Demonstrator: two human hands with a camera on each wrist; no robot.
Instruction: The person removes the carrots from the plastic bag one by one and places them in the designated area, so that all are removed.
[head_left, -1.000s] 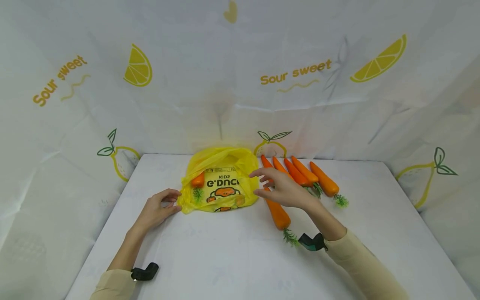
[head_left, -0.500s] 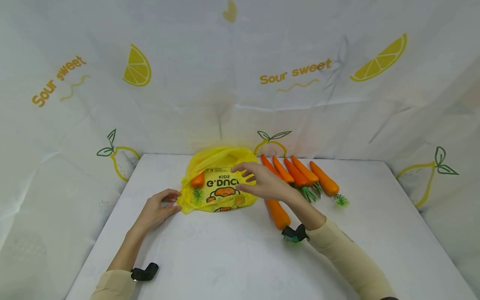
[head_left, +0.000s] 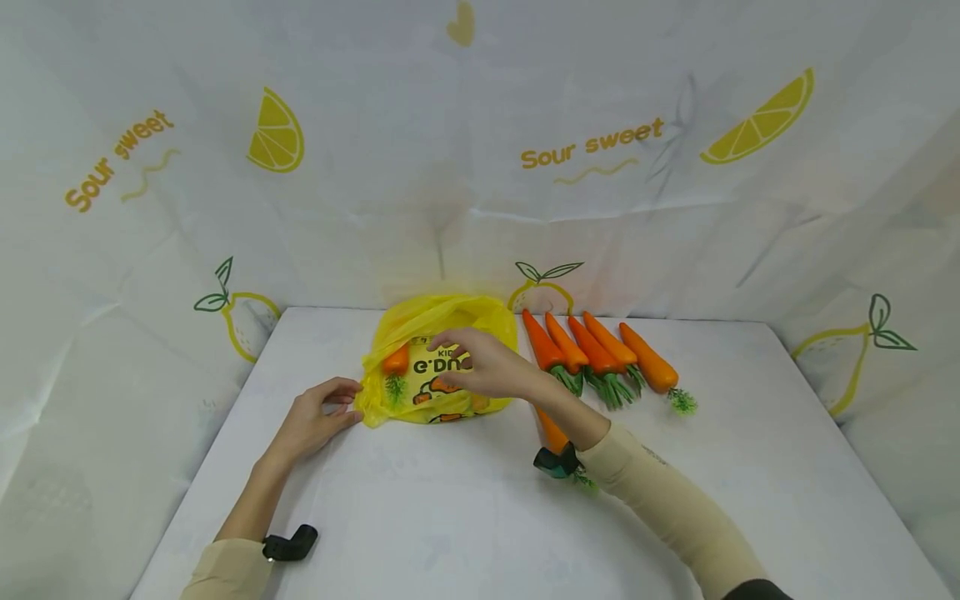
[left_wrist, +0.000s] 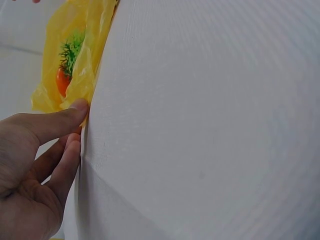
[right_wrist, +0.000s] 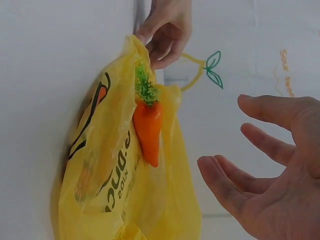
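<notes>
A yellow plastic bag (head_left: 401,315) with a printed cartoon lies on the white table, its mouth facing the person. My left hand (head_left: 311,419) pinches the bag's left edge between thumb and fingers, which the left wrist view shows closely. Inside the bag is an orange carrot (right_wrist: 148,130) with a green leafy top. Over the bag hovers my right hand (head_left: 480,365), fingers spread and slightly bent. Nothing is between those fingers in the right wrist view. Another carrot (head_left: 550,429) lies just right of the bag, partly hidden by the right wrist.
Several carrots (head_left: 596,346) lie side by side at the back right, tips toward the wall. A separate carrot (head_left: 649,358) with a leafy top ends that row. Behind the table (head_left: 420,517) hangs a white cloth (head_left: 390,225) printed with lemons.
My right hand has moved left, from the bag's right side to above its middle, uncovering the back carrots' green tops. The left hand has stayed at the bag's edge.
</notes>
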